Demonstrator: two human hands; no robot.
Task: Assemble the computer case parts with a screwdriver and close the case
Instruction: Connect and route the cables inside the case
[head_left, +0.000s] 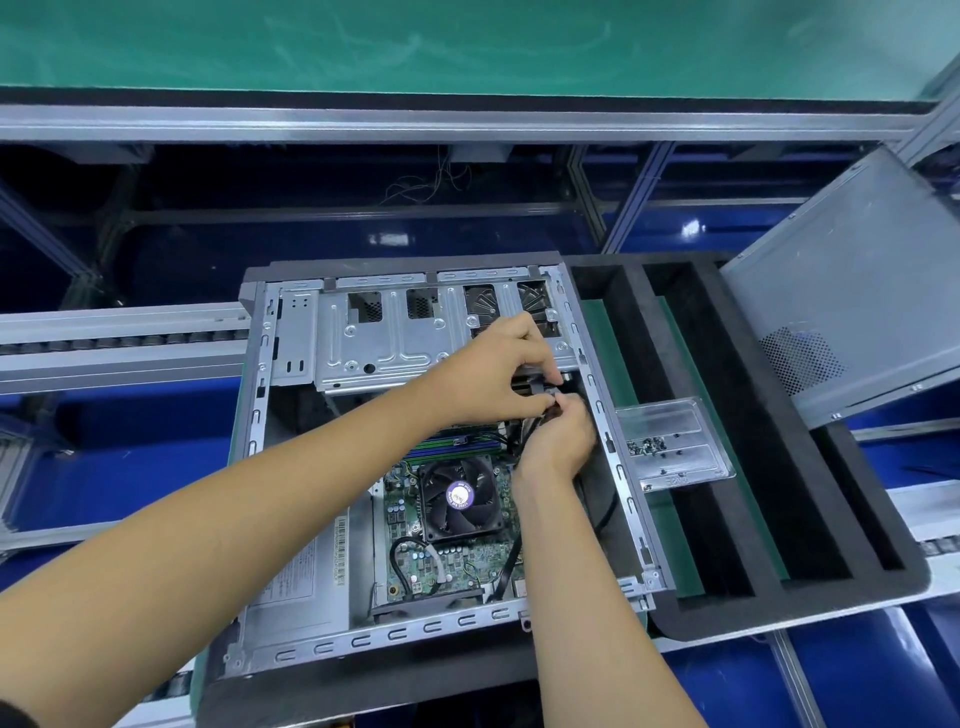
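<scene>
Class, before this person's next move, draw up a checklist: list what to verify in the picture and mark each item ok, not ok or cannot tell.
1. Computer case lies open, inside reachable: ok.
2. Left hand and right hand both have a grip on the black cable connector: ok.
3. Connector fully seated: cannot tell, fingers hide it.
4. Screws ready in the clear tray: ok.
5. Side panel fitted: not ok, it leans off to the right.
6. Screwdriver at hand: cannot tell, none in view.
</scene>
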